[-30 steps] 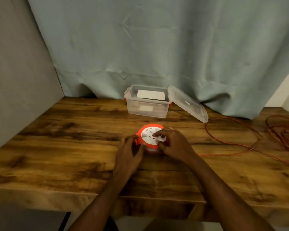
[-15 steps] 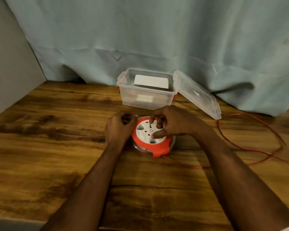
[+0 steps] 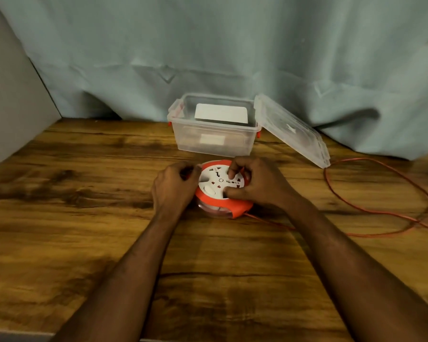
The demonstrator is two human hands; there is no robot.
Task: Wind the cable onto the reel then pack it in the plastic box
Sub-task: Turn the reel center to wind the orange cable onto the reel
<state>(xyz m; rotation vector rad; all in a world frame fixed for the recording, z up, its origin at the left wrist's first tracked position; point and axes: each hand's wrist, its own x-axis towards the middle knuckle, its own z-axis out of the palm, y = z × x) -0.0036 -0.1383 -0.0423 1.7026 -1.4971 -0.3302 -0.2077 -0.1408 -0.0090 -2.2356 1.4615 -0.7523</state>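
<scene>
Head view, looking forward and down. Lying flat on the wooden table (image 3: 84, 218), near the middle: the reel (image 3: 221, 191), orange-rimmed with a white socket face turned up and a clear lower part underneath. Gripping the reel's left edge: the left hand (image 3: 174, 187), fingers curled round the orange rim. Resting on the white face from the right: the right hand (image 3: 260, 183), fingers bent and thumb tucked against the near side of the face, pinching at the disc; exactly what is being pinched there, cannot tell. Both forearms reaching in from the bottom of the picture.

Trailing out from the reel's near right edge: the cable (image 3: 371, 211), thin and orange, passing under the right forearm, running across the table to the right and lying there in loose loops, so mostly unwound and well apart from the reel's body.

Standing just behind the reel, near the back edge of the table: the plastic box (image 3: 213, 141), clear, with small red clasps at its sides, open at the top, a white card-like piece showing inside. Leaning against the box's right side and sloping down to the table: the lid (image 3: 292, 129), also clear. Hanging behind everything: a pale blue-green curtain (image 3: 208, 45), and a grey wall panel (image 3: 13, 102) at the left.
</scene>
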